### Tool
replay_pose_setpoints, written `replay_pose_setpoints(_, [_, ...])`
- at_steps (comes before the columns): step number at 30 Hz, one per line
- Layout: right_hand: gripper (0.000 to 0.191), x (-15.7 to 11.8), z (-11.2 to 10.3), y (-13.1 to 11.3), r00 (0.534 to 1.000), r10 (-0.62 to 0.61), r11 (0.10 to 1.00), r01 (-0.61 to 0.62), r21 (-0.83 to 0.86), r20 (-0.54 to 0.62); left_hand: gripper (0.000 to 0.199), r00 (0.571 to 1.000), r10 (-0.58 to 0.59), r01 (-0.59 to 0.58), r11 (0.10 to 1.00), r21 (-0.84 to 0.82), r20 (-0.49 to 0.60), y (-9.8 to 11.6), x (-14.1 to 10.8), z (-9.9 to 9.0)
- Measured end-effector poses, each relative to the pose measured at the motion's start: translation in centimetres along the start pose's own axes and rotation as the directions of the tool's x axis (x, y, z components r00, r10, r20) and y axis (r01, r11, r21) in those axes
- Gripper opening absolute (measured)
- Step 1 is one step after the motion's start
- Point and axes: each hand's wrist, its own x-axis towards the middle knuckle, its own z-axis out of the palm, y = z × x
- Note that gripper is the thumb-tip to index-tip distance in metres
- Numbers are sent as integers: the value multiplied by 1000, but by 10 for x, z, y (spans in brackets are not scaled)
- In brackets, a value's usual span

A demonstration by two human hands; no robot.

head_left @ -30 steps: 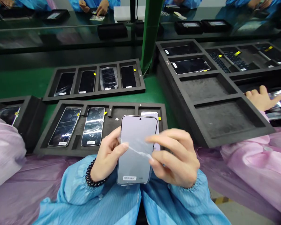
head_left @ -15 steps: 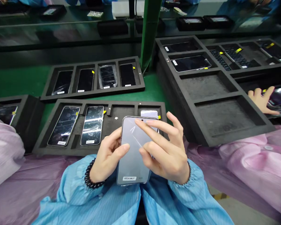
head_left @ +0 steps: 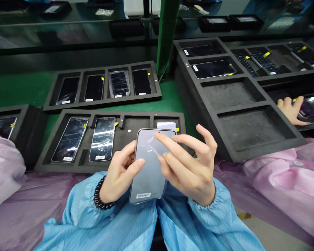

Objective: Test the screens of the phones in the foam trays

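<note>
A phone (head_left: 149, 174) with a pale grey screen and a small label at its lower end is held upright before my body. My left hand (head_left: 120, 174) grips its left edge, thumb on the front. Over its upper right part is my right hand (head_left: 191, 164), one finger touching the screen near the top and the other fingers spread. Behind the phone lies a dark foam tray (head_left: 107, 169) with a phone (head_left: 70, 139) and another phone (head_left: 102, 139) in its left slots. A partly hidden phone (head_left: 166, 126) sits in its right slot.
Farther back stands a foam tray (head_left: 104, 103) with several phones. At the right is a larger compartment tray (head_left: 267, 150) with phones in some slots. A co-worker's hand (head_left: 290, 109) touches a phone there. A green post (head_left: 166, 38) rises behind. Pink sleeves (head_left: 5, 157) flank me.
My right hand has shifted slightly right, its raised fingers spread a little wider. The touching fingertip has moved slightly right along the phone's top. My left hand still holds the phone.
</note>
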Motion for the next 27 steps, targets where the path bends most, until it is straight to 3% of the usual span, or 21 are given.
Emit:
replay_pose_setpoints(12, [26,1,2,1,1000,-15,999,15,-28,13,27,1000,4,-6,995,95,22,-5,-4,-6])
replay_pose_setpoints(27, [23,3,4,3,997,-73,996,72,-46,-6,32,1000,-31,31,999,37,-5,1,-3,-5])
